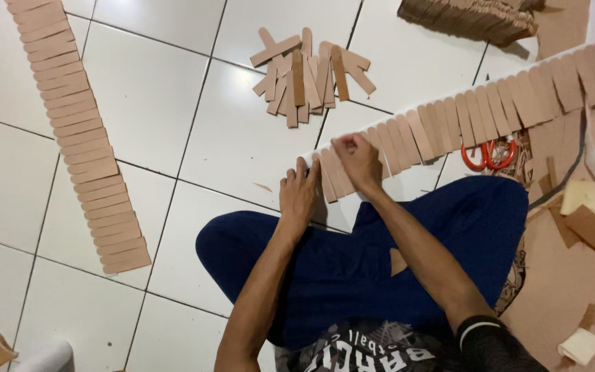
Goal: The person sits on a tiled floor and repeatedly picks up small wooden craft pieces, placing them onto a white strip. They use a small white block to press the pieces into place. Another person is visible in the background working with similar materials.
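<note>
Person seated on the white tile floor (173, 103), legs folded, bent over a long white band (449, 103) that runs diagonally from lap toward upper right. Tan card strips (504, 103) sit side by side along the band, overlapping like a fringe.

Left hand (298, 193): fingers stretched out and flat, pressing on the near end of the band beside the last strips, apparently to pin it so it does not slide. Right hand (357, 160): fingers drawn together on a strip at the row's end, pinching or pressing it down; the exact grip is hidden behind the knuckles.

A loose pile (311, 76) of the same strips lies just beyond the band, within arm's reach, likely the working supply. Red-handled scissors (488, 154) lie under the fringe, beside the knee. A finished-looking row (77, 131) of strips stretches down the floor at far left, well apart from the hands. A stacked bundle (473, 17) of strips rests at the top edge. Brown sheet (566, 275) and offcuts cover the floor at right.
</note>
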Tool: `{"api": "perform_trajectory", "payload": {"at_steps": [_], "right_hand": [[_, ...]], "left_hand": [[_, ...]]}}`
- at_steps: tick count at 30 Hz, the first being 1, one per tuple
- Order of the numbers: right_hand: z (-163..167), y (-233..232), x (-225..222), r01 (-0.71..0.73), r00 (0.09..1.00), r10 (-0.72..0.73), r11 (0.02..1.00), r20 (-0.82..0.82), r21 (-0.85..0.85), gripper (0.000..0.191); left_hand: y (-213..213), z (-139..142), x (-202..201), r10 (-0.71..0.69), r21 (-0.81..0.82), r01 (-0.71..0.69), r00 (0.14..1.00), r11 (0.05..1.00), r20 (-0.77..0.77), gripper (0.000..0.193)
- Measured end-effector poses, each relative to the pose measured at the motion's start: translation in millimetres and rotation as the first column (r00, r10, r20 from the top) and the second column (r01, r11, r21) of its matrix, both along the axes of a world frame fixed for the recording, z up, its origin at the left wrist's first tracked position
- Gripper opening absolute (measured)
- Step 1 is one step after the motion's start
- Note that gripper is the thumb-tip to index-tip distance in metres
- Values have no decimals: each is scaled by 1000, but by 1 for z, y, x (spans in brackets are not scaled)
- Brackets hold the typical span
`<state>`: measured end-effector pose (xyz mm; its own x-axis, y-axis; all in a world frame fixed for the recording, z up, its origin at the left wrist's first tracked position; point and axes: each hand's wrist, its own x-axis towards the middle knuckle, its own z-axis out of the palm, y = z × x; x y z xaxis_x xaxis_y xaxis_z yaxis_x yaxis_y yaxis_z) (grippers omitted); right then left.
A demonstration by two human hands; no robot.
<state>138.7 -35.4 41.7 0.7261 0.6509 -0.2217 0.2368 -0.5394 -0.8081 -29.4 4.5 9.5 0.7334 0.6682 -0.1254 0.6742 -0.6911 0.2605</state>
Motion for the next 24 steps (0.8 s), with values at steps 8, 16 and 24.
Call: {"api": "perform_trajectory", "payload": {"at_steps": [8,16,24], "right_hand": [[14,96,97,-78,921,120,989,371,-127,43],[58,18,67,288,941,-279,957,-189,20,20],[-21,-52,-31,23,907,41,989,-419,147,20]], "left_hand": [[-1,-17,-4,155,-232,-89,947,969,283,45],[13,-1,-8,62,-208,-32,988,978,141,53],[46,7,-26,-34,-399,71,994,914,100,44]]}}
